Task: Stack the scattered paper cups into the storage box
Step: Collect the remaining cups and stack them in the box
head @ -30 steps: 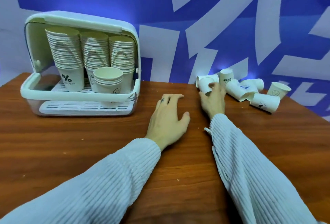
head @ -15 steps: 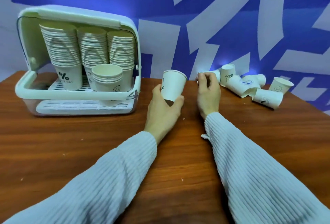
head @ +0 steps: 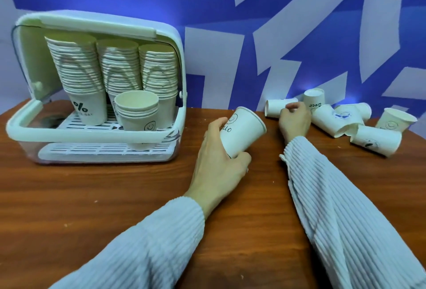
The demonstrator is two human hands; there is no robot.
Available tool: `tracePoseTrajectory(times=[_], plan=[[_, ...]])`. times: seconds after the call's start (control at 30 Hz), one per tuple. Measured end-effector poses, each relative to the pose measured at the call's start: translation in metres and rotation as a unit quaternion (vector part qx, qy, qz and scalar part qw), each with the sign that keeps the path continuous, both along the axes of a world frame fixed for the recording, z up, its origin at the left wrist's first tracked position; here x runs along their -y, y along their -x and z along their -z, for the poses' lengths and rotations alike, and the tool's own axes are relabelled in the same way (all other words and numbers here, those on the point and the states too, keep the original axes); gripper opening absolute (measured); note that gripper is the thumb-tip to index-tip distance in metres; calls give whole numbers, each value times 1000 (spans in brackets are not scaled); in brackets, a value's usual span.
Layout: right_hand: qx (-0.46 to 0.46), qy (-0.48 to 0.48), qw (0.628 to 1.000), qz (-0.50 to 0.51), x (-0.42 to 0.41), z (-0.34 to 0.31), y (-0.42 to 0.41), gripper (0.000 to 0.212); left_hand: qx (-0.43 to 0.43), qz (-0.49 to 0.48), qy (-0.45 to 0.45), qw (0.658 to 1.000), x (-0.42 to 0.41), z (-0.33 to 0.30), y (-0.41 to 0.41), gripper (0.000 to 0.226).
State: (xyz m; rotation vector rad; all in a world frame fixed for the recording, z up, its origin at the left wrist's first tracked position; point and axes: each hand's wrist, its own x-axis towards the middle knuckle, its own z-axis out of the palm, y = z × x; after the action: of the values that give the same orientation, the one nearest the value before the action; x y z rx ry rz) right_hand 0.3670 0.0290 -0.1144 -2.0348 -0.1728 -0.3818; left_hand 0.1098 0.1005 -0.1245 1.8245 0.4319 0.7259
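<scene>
My left hand [head: 216, 157] grips a white paper cup [head: 242, 130] printed "HELLO", tilted with its mouth up and to the right, above the wooden table. My right hand [head: 294, 119] has its fingers curled over a cup lying on its side [head: 275, 106] near the wall. Several more cups [head: 341, 119] lie scattered to the right of that hand. The white storage box [head: 92, 135] stands open at the left. It holds three tall cup stacks [head: 119, 67] and a short stack [head: 138, 112] in front.
The wooden table [head: 115, 196] stretches between the box and my arms. A blue and white patterned wall [head: 253, 35] stands close behind the cups and the box. The box lid [head: 96, 23] is raised over the stacks.
My left hand took a cup from my right hand and now holds it tilted, lower. My right hand has reached back to the cup lying by the wall.
</scene>
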Motion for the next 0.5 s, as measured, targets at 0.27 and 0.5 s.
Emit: tracePoseTrajectory(times=[0.27, 0.5], plan=[[1, -98, 994, -38, 14, 4, 56, 20, -4, -7, 2, 1000, 2, -6, 9, 65], [36, -160, 983, -82, 41, -1, 137, 22, 27, -43, 53, 997, 6, -24, 38, 64]])
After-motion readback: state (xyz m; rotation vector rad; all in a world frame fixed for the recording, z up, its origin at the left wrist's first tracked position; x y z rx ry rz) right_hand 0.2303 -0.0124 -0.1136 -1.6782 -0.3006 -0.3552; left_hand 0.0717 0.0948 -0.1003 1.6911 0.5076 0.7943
